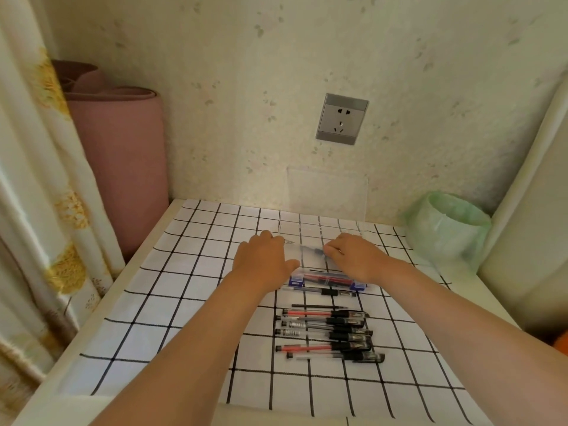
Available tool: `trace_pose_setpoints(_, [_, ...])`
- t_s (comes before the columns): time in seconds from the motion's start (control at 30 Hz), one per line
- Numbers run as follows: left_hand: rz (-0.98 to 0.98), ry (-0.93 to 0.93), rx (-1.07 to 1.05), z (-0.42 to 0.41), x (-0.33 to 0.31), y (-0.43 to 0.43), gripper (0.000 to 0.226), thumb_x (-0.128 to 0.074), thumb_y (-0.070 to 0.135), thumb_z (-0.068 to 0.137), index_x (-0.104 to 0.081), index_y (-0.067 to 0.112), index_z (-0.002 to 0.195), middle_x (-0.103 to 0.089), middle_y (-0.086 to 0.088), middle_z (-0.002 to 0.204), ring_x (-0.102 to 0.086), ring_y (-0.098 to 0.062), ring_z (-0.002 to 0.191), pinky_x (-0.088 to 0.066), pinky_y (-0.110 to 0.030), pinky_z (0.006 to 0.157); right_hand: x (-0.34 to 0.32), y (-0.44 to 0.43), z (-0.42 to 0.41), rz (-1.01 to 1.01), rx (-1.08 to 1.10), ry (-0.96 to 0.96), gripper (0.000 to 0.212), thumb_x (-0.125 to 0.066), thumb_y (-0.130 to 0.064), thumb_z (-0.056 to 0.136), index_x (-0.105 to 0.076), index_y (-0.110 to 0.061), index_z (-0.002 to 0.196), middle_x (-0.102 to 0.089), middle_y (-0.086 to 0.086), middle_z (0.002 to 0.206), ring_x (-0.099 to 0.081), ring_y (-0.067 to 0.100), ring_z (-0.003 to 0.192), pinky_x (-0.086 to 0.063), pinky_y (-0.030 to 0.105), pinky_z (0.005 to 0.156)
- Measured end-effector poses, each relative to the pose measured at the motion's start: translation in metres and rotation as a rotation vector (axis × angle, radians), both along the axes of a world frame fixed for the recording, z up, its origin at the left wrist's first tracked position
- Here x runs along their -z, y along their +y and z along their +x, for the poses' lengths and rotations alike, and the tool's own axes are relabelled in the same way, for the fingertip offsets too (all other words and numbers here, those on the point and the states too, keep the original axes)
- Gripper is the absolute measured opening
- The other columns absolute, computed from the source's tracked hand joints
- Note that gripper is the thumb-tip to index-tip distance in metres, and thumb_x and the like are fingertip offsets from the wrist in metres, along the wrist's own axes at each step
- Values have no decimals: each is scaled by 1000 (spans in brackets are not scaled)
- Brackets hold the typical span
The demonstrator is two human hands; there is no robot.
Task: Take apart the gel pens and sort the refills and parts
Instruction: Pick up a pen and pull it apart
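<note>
From the head camera I look down on a table (pixel 92 358) covered by a white cloth (pixel 190 290) with a black grid. It stands against a pale papered wall (pixel 246 103) that carries a grey socket (pixel 342 119). To the left stand a rolled pink mat (pixel 123 167) and a flowered curtain (pixel 40 195). At the far right corner of the table is a bin with a green liner (pixel 445 232).

A clear plastic box (pixel 325 265) with blue latches lies mid-table, with its lid open toward the wall and red pens inside. Both bare forearms reach out over it. My view of the left hand (pixel 264 259) shows only its back, with fingers curled out of sight, so I cannot tell whether it grips anything. The right hand (pixel 353 256) pinches one end of a blurred, see-through gel pen (pixel 302 248) held across the box. The pen's metal tip points at the left hand's knuckles.

Nearer to me, a row of gel pens (pixel 325 333), black and red, lies side by side on the cloth. A single pen (pixel 322 292) lies just beside the box's near edge. Between that pen and the row lies a thin black refill (pixel 316 306).
</note>
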State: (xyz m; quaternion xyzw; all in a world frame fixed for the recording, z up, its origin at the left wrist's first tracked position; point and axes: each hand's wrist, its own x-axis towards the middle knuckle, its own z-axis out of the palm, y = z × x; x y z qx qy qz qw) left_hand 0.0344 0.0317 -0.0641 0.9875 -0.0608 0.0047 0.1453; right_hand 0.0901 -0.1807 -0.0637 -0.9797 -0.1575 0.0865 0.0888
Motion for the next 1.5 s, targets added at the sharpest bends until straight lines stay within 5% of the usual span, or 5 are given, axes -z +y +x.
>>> trace_pose_setpoints(0.17, [-45, -82, -3, -3, -3, 1, 56, -51, 48, 96, -42, 18, 142, -46, -4, 138, -42, -23, 127, -37, -36, 102, -5, -4, -15, 124, 7, -190, 37, -45, -35, 101, -56, -24, 135, -53, 3, 133, -48, 22, 123, -38, 37, 105])
trace_pose_setpoints(0.3, [-173, -255, 71, -8, -12, -3, 29, -56, 32, 96, -57, 23, 124, -58, 4, 119, -51, -15, 111, -43, -30, 94, -15, -7, -45, 283, -84, -379, 22, -58, -23, 95, -70, -29, 112, -63, -9, 104, -55, 9, 94, -47, 31, 84])
trace_pose_setpoints(0.47, [-186, -91, 217, -23, -16, -17, 12, -56, 26, 95, -67, 28, 101, -66, 11, 98, -60, -10, 88, -52, -29, 78, -18, -11, -77, 171, -142, -283, 19, -59, -30, 94, -72, -37, 106, -70, -15, 96, -55, -1, 71, -43, 22, 66])
trace_pose_setpoints(1.0, [13, 43, 273, -38, 0, -33, 30, -53, 27, 98, -62, 31, 127, -64, 4, 123, -60, -18, 109, -51, -38, 94, 12, -22, -82, -187, -226, -322, 21, -51, -33, 97, -68, -24, 105, -60, -4, 98, -62, 20, 83, -39, 29, 62])
trace_pose_setpoints(1.5, [-90, -109, 350, -32, -16, -26, 16, -59, 34, 95, -68, 31, 109, -58, 12, 98, -53, -7, 85, -46, -25, 75, -25, -23, -94, 100, -198, -275, 22, -47, -34, 97, -59, -29, 114, -63, -10, 99, -59, 13, 84, -47, 31, 71])
